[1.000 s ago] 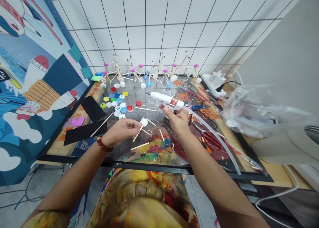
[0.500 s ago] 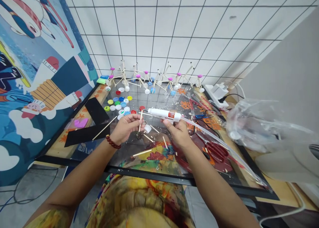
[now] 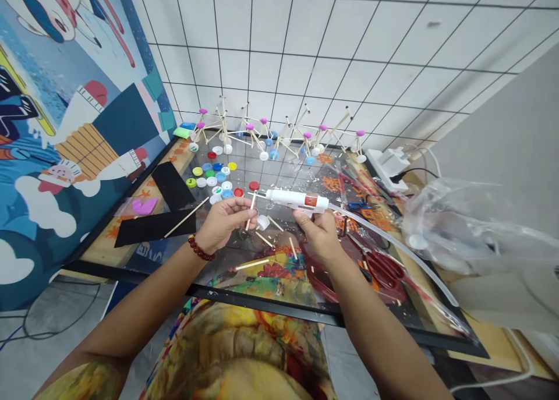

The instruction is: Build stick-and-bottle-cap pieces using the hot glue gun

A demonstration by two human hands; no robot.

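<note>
Between the thumb and fingers of my left hand [image 3: 225, 222] a short wooden stick [image 3: 252, 206] is pinched, roughly upright. My right hand [image 3: 319, 230] grips a white hot glue gun [image 3: 294, 200] by its handle, with a long clear glue stick [image 3: 393, 231] trailing from its back. The gun's nozzle points left, close to the top of the stick; I cannot tell whether they touch. Just right of my left fingertips is a white cap [image 3: 262, 222]. Beyond the stick lies a red bottle cap [image 3: 254, 186].
Coloured bottle caps [image 3: 212, 181] lie beyond my left hand. Stick frames with pink blobs [image 3: 250, 127] line the tiled wall. Red-handled scissors [image 3: 384, 270] lie at right, near a plastic bag [image 3: 454, 219] and a power strip [image 3: 386, 167]. Black strips [image 3: 152, 228] are at left.
The camera view has shifted, so the table things appear a little further right. Both hands keep their grips, and the glue gun's nozzle stays close to the stick's top.
</note>
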